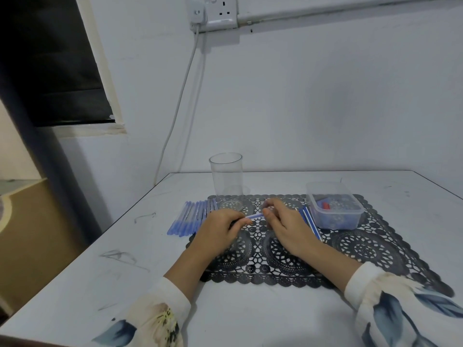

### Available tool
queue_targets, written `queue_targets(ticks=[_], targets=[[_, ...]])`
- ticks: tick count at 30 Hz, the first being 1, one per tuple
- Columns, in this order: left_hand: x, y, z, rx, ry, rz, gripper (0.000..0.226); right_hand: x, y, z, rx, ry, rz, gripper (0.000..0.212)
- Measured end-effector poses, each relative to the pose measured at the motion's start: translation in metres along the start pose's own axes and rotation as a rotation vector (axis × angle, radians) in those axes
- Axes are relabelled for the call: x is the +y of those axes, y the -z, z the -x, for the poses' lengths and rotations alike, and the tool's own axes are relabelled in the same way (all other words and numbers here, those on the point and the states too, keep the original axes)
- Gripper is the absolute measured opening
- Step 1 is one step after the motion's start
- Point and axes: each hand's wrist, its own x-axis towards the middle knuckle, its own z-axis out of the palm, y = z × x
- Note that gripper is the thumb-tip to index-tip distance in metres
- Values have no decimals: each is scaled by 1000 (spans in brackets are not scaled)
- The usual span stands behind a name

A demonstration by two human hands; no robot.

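A blue-and-white pen runs between both hands, low over a black lace placemat. My left hand grips its left end with curled fingers. My right hand pinches its right end. A row of several blue capped pens lies left of my left hand, partly on the mat's edge. A few more blue-and-white pens lie just right of my right hand. An empty clear plastic cup stands upright behind the hands.
A clear plastic box with small blue bits and a red piece sits at the mat's right rear. The white table ends near the wall; its left edge drops off. A cable hangs from a wall socket.
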Motion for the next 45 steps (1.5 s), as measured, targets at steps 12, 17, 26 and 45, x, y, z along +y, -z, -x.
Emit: queue_targets(ticks=[12, 17, 26, 45], targets=[[-7, -2, -1, -105, -46, -64, 35, 2, 3, -1, 3, 7, 69, 19], [-8, -4, 1, -54, -115, -98, 26, 4, 3, -5, 38, -39, 136, 28], [-7, -1, 0, 70, -140, -140, 25, 6, 4, -3, 0, 86, 161, 22], [-28, 9, -6, 344, 136, -129, 20, -7, -24, 4, -132, -134, 119, 44]])
